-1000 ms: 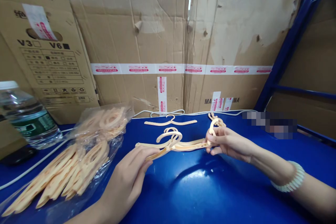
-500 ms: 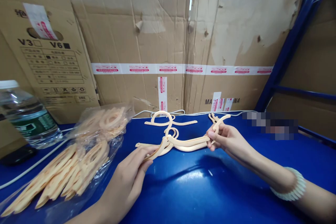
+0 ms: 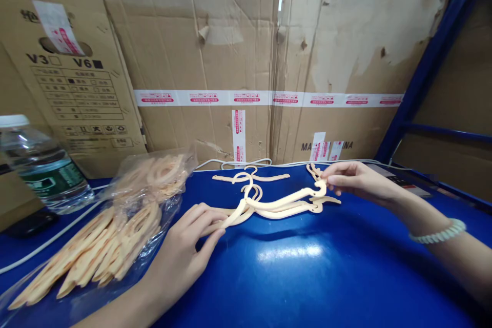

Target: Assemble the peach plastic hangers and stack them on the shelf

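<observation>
My left hand point(image 3: 184, 248) is closed round the left arm of a cream folding clothes hanger point(image 3: 284, 198), thumb below and fingers above. My right hand point(image 3: 351, 178) is raised at the far right end of the same hanger, its thumb and fingertips pinched at the curved end piece; the exact contact is partly hidden. Beneath the held hanger, another cream hanger point(image 3: 288, 213) lies on the blue table. Behind them is a further hanger point(image 3: 271, 179), lying flat with its hook towards the cardboard.
On the left, clear plastic bags point(image 3: 126, 246) hold several folded cream hangers. A water bottle point(image 3: 49, 174) and a black object point(image 3: 33, 224) stand beyond. Small cream pieces point(image 3: 313, 170) lie behind the right hand's fingers. Cardboard point(image 3: 207, 133) walls the back; a white cable point(image 3: 49, 246) crosses the table.
My right hand has moved up and to the right, and the hanger's right arm has risen with it, its end piece turned. My left hand keeps its grip almost in place.
</observation>
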The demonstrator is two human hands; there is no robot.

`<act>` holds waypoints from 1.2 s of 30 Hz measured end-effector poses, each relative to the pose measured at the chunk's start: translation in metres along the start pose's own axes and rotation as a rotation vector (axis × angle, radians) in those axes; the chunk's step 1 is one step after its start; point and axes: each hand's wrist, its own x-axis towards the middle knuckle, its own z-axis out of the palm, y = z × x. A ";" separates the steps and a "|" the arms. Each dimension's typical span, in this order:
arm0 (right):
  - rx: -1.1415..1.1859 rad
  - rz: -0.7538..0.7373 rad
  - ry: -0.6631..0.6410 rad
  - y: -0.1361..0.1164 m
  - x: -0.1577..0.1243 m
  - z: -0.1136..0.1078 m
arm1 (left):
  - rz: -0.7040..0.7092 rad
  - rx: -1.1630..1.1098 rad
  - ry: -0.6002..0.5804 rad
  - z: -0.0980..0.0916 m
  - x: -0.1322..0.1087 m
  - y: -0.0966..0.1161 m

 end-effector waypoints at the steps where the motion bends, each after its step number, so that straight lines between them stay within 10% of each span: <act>1: -0.130 0.008 -0.089 -0.001 0.000 -0.007 | 0.025 0.050 -0.008 0.001 -0.001 -0.002; 5: -0.531 0.002 -0.309 -0.004 -0.001 -0.015 | 0.119 0.160 -0.042 0.005 -0.003 -0.008; 12: -0.949 -0.002 -0.265 0.002 -0.001 -0.001 | 0.234 0.318 -0.094 0.007 -0.004 -0.011; 23: -0.936 -0.102 -0.213 0.004 0.004 -0.008 | 0.344 0.526 0.014 0.007 -0.005 -0.016; 29: -1.216 0.098 0.585 0.022 0.007 -0.101 | 0.380 0.500 0.033 0.005 -0.004 -0.005; 36: -1.234 0.378 0.715 0.072 -0.012 -0.155 | 0.382 0.475 0.039 0.004 -0.005 -0.001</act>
